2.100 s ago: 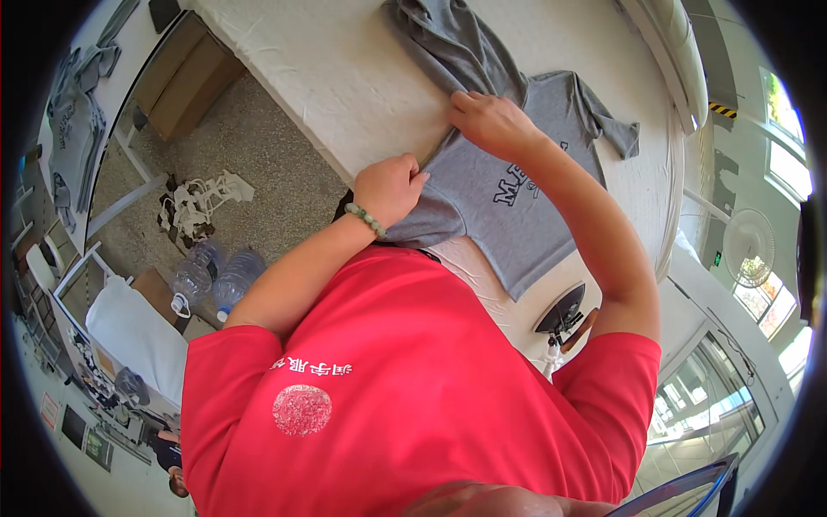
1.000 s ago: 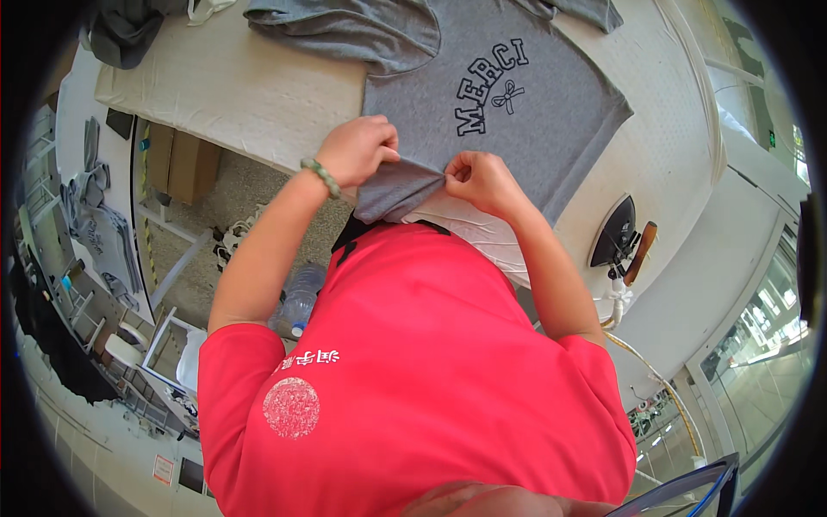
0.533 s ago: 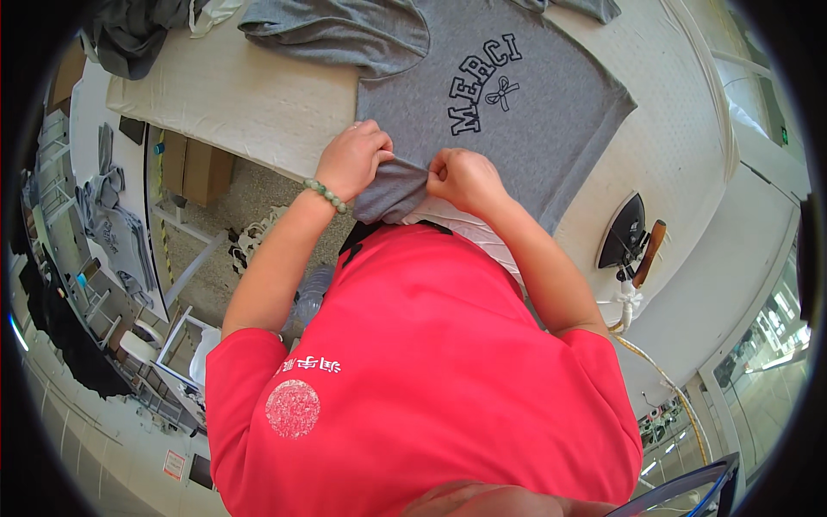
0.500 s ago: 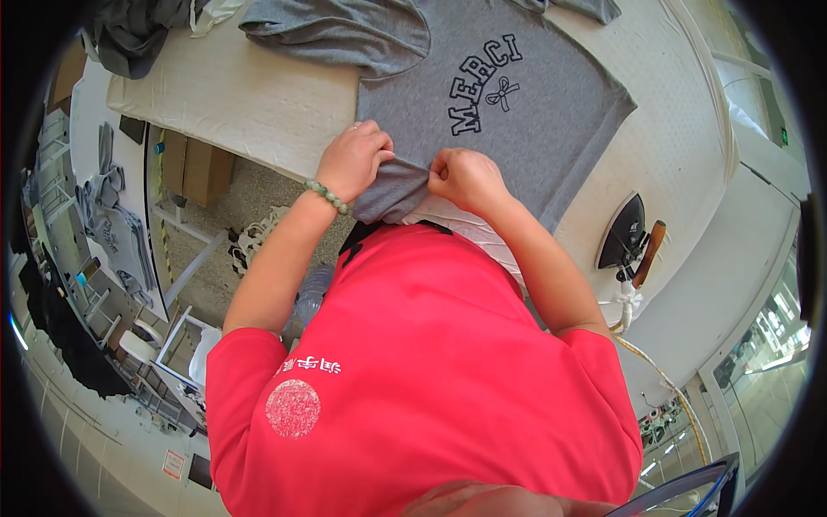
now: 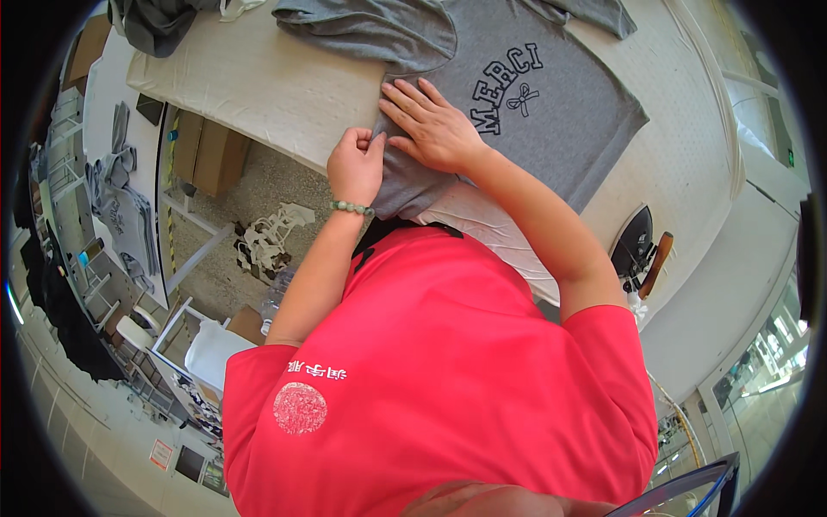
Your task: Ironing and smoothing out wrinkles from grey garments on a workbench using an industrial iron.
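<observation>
By the near edge of the pale worktop (image 5: 258,77), the left hand (image 5: 355,171) pinches the border of the grey sweatshirt (image 5: 573,129); the right hand (image 5: 436,133), nearer its printed body, lies flat on the cloth. From both, it spreads toward two o'clock, long axis roughly ten-to-four.

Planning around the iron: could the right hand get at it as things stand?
Probably yes: the right hand lies open on the gray printed shirt, and the iron, its wooden handle uncovered, rests on the table with nothing upright between.
</observation>
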The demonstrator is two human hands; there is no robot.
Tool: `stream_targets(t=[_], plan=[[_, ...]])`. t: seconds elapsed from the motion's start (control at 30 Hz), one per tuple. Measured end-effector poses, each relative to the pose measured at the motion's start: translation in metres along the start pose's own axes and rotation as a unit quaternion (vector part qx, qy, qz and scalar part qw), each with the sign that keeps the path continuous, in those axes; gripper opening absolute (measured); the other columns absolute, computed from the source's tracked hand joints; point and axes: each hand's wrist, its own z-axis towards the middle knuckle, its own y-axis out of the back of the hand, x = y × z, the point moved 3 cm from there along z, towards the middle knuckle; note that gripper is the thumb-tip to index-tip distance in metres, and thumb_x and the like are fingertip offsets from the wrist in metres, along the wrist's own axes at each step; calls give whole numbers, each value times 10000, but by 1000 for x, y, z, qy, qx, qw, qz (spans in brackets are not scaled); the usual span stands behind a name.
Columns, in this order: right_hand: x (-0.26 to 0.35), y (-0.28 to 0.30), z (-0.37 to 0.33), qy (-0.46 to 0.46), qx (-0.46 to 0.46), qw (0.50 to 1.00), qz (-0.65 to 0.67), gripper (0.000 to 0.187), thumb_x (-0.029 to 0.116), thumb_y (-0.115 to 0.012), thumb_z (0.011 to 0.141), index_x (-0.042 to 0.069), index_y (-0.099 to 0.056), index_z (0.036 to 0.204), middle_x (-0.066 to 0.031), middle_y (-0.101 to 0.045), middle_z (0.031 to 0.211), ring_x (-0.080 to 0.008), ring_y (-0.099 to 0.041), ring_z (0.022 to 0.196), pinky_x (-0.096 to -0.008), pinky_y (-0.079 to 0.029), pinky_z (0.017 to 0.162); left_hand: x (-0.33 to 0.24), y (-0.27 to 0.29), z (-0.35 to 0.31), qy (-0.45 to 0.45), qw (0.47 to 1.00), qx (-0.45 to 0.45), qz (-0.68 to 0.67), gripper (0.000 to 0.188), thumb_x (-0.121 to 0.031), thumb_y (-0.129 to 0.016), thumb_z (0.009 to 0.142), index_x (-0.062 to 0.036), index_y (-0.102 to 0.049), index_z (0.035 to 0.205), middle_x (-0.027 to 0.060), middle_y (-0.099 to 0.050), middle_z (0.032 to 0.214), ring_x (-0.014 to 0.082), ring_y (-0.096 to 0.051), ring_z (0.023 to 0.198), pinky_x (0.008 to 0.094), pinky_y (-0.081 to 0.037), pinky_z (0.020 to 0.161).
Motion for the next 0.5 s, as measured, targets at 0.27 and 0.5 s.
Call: stream_targets(t=[0.27,0.5], plan=[[0,-1,2,4,-3,999,-33,704,483,-540,1011,80,-413,1574,-117,-352,1669,-278,-283,1562,-495,-171,1283,40,23,-98,77,975,191,88,292,-281,-723,968,-6,-628,938,158,-646,727,245,-655,676,389,-489,622],[8,0,3,-28,-29,999,-22,677,462,-570,990,74,-462,1534,-115,-404,1634,-273,-321,1540,-486,-185,1279,-48,48,-18,-195,973,37,116,155,-150,-699,945,-43,-674,1054,138,-715,1028,328,-693,903,393,-554,774]])
